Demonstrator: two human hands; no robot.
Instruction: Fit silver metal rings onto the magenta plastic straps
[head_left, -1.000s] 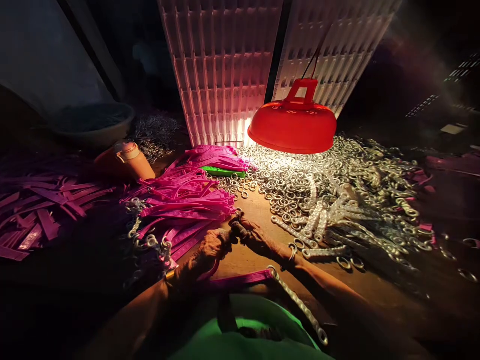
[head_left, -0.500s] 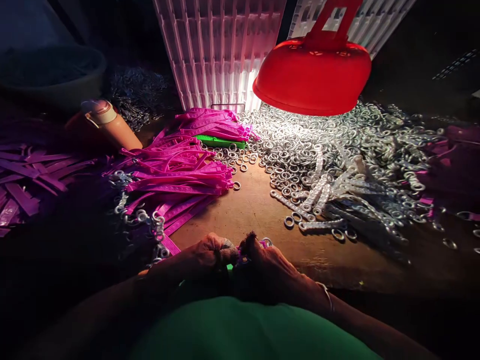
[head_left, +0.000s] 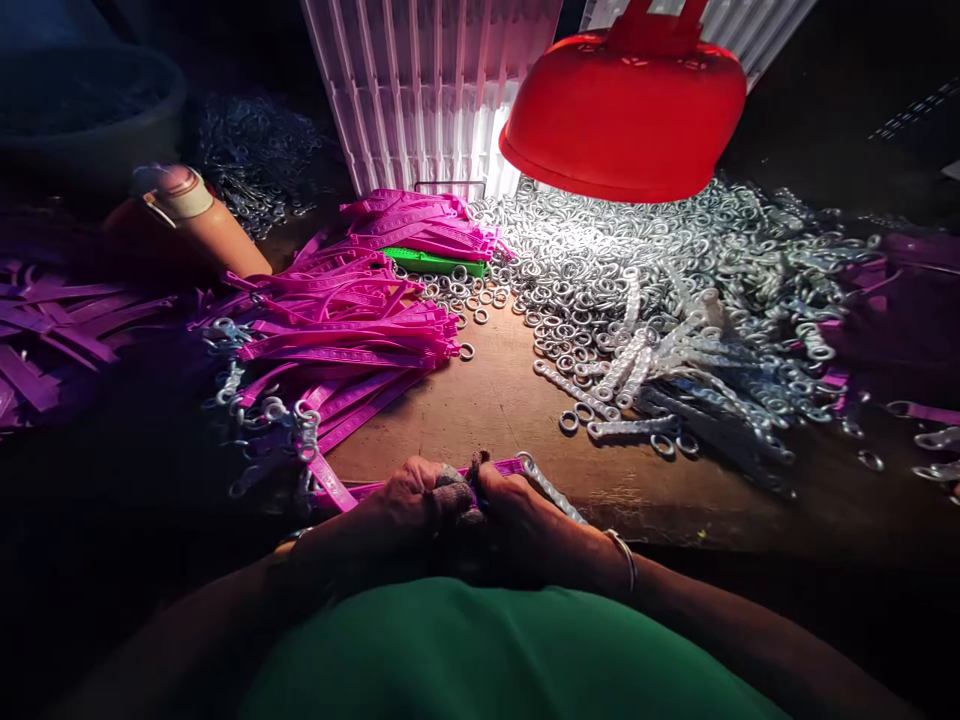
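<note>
My left hand (head_left: 420, 495) and my right hand (head_left: 517, 505) meet at the table's near edge, both closed on a pink plastic strap (head_left: 510, 467). Grey, worn coverings show on some fingertips. Past my right hand the strap joins a silver ring (head_left: 527, 462), from which a clear, beaded-looking strip (head_left: 556, 492) trails along my wrist. Pink strap also sticks out to the left behind my left hand. What lies between the fingertips is hidden. Left of my left hand, silver ring pieces (head_left: 307, 425) hang beside more pink straps (head_left: 349, 355).
A large heap of silver rings (head_left: 630, 250) lies under a red lamp shade (head_left: 622, 120). Clear strips (head_left: 637, 365) rest at its near side. A green piece (head_left: 435, 262) sits among pink straps. An orange bottle (head_left: 217, 235) leans at left, before a tub (head_left: 150, 120).
The pink strap now stretches out past my right hand, with the ring and clear strip visible beyond it. Both hands stay close together. The whole view has shifted slightly.
</note>
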